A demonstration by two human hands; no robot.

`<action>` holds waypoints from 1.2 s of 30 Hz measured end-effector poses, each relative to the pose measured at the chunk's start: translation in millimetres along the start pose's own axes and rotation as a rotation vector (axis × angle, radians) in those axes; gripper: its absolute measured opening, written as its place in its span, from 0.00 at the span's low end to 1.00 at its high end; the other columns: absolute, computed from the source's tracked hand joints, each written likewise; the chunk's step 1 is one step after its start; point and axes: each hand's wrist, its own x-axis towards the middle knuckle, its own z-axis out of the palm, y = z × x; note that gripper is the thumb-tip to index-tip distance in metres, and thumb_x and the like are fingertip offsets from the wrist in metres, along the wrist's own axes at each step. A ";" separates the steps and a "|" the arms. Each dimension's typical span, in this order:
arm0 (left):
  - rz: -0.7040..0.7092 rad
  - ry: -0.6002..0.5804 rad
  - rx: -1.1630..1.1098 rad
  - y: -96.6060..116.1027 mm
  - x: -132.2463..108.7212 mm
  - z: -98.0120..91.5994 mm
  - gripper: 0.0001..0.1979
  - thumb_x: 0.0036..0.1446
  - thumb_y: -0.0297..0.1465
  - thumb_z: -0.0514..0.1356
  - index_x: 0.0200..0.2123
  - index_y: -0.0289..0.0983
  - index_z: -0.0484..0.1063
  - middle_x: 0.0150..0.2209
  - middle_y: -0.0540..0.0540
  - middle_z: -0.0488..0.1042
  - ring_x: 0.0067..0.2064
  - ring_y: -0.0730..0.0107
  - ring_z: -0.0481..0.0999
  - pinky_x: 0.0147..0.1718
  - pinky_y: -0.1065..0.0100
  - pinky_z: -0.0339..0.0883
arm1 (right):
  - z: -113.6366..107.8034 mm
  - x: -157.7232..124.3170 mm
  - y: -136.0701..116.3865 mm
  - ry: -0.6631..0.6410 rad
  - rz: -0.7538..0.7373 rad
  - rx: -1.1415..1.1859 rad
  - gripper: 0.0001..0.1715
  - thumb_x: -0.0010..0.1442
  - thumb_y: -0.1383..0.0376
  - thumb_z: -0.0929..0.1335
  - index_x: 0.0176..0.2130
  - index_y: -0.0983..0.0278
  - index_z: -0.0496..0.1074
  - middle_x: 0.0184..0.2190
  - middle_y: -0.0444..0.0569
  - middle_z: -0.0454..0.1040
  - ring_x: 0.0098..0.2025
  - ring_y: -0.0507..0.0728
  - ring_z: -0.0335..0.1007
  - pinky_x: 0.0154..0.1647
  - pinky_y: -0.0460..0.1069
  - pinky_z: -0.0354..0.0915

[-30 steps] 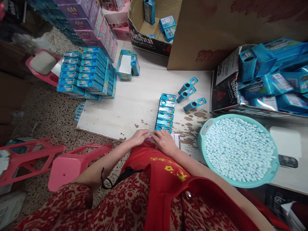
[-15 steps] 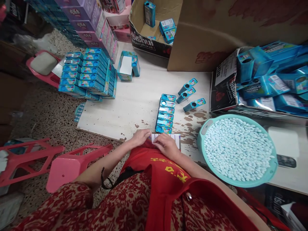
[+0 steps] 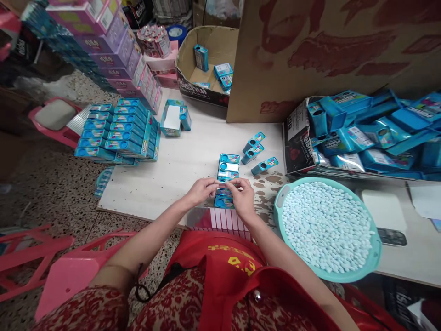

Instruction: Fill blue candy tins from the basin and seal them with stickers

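Observation:
My left hand (image 3: 200,191) and my right hand (image 3: 244,198) meet over a row of small blue candy tins (image 3: 228,158) standing side by side. A narrow sticker strip (image 3: 223,185) is pinched at its two ends between my fingertips, held across one of the tins. My fingers partly hide the lower tins in the row. At the table edge before me lies a sticker sheet (image 3: 223,220) with rows of pale strips. Three more blue tins (image 3: 264,166) stand apart to the right of the row, with dark round openings in their tops.
A turquoise basin (image 3: 279,211) full of pale candies sits at the right. Behind it a carton (image 3: 292,142) overflows with blue packs. Stacked blue tins (image 3: 126,133) and an open display box (image 3: 170,131) are at the left. A tall cardboard panel (image 3: 262,69) stands behind.
Both hands have moved forward from the sticker sheet to the row of tins, now with a strip stretched between them. The camera view has tilted up slightly.

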 end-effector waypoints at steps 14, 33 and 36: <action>0.114 -0.094 0.194 0.8 83.6 -44.4 0.09 0.50 0.27 0.49 0.38 0.38 0.57 0.21 0.56 0.64 0.25 0.75 0.63 0.26 0.73 0.55 | 38.5 73.5 32.3 0.260 -0.020 -0.127 0.12 0.49 0.58 0.69 0.27 0.65 0.73 0.36 0.53 0.65 0.44 0.61 0.60 0.50 0.57 0.58; -0.100 0.429 -0.009 -47.2 65.8 -1.9 0.17 0.60 0.40 0.45 0.44 0.36 0.63 0.42 0.42 0.73 0.43 0.66 0.71 0.42 0.65 0.64 | 32.6 81.6 48.0 0.242 0.106 -0.161 0.29 0.41 0.56 0.72 0.40 0.65 0.62 0.34 0.48 0.67 0.33 0.55 0.65 0.36 0.50 0.63; -0.016 0.325 -0.036 -37.2 56.7 14.8 0.24 0.60 0.46 0.45 0.50 0.37 0.64 0.51 0.40 0.70 0.53 0.62 0.67 0.49 0.63 0.60 | 33.3 79.4 42.5 0.251 0.118 -0.181 0.26 0.40 0.57 0.73 0.36 0.64 0.62 0.36 0.51 0.67 0.37 0.58 0.65 0.41 0.53 0.62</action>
